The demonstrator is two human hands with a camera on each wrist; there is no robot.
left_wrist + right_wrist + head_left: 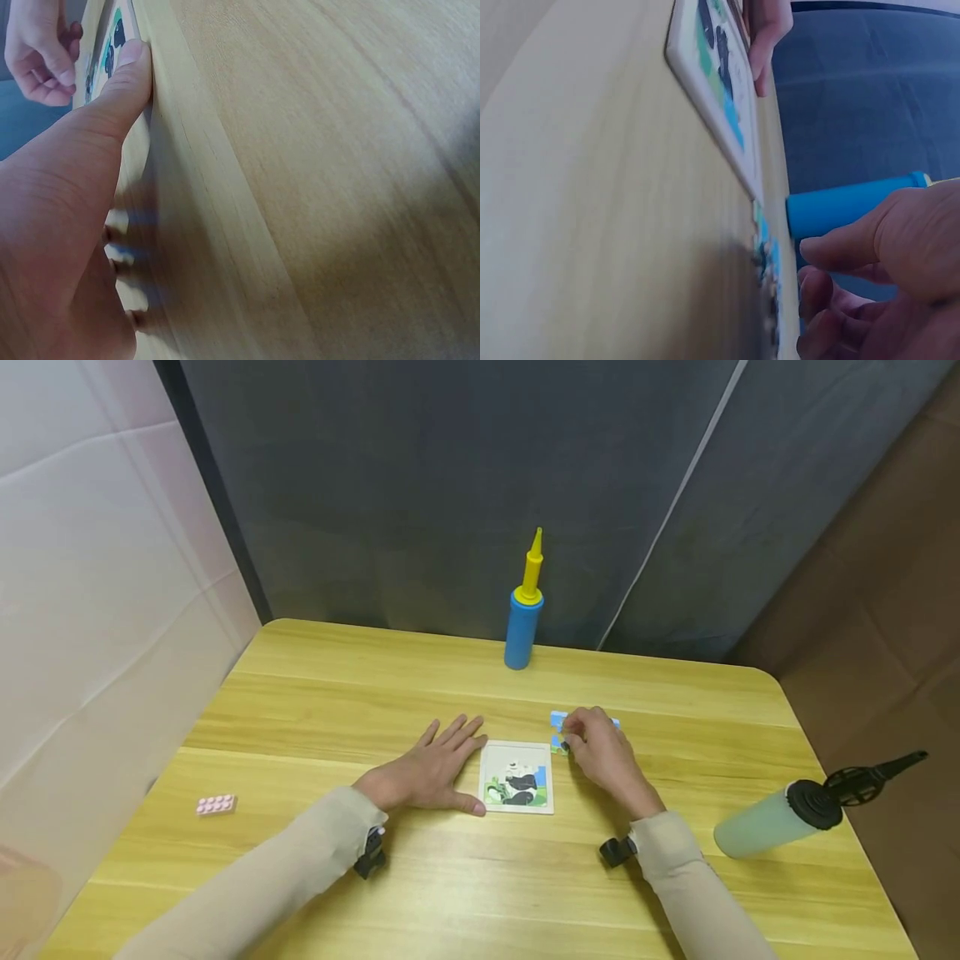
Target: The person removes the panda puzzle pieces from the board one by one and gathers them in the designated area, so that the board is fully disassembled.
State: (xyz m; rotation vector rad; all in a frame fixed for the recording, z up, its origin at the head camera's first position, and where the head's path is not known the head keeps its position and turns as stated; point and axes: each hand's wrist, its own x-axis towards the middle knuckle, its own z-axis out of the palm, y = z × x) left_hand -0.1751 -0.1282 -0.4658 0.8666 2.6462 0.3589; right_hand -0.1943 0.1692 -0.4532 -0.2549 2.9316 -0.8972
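Note:
A puzzle frame (516, 745) with a white border lies on the table, its lower part filled with a panda picture (517, 787). My left hand (435, 770) is spread flat at the frame's left side, the thumb touching its lower left corner. To the right of the frame, my right hand (603, 752) hovers over loose puzzle pieces (558, 720) in blue and green. Its fingers (821, 292) are loosely bent, and a gap shows between thumb and forefinger with nothing in it. Part of the pieces is hidden beneath this hand.
A blue and yellow hand pump (522, 627) stands at the table's back edge. At the right, a pale green bottle (765, 822) with a black top stands near the right forearm. A pink toy brick (217, 805) lies far left. Dark cloth (420, 510) hangs behind.

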